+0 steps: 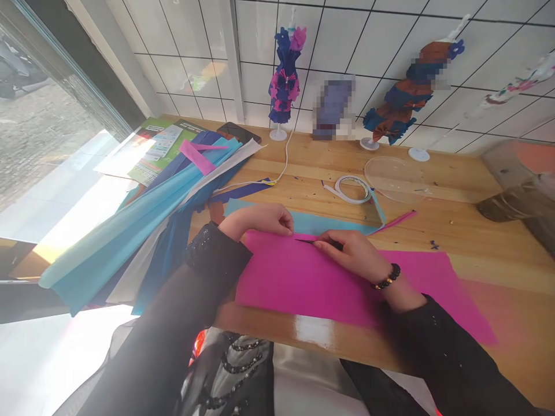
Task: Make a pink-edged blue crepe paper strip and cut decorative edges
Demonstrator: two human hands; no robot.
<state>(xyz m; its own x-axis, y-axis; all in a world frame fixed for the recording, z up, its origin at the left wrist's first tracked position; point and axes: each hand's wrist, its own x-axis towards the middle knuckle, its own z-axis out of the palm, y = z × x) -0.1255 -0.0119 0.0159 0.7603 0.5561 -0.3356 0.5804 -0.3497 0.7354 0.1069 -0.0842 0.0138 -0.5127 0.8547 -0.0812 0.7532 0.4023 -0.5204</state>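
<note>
By the worktop's (pixel 459 228) front edge, left fingers (pixel 286 222) pinch largely whole pink paper (pixel 299 280); right fingers (pixel 342 236) hold a pointed blade (pixel 306 241).

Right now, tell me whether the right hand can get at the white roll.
Probably yes: the white roll lies just beyond the right hand, with nothing standing between, just flat blue paper. It holds a dark pointed tool, though, which may need setting down.

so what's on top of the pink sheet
The right hand, holding a dark pointed tool, is over the pink sheet; the left hand is at its far edge. Anything beneath the right hand and sleeve is covered.
</note>
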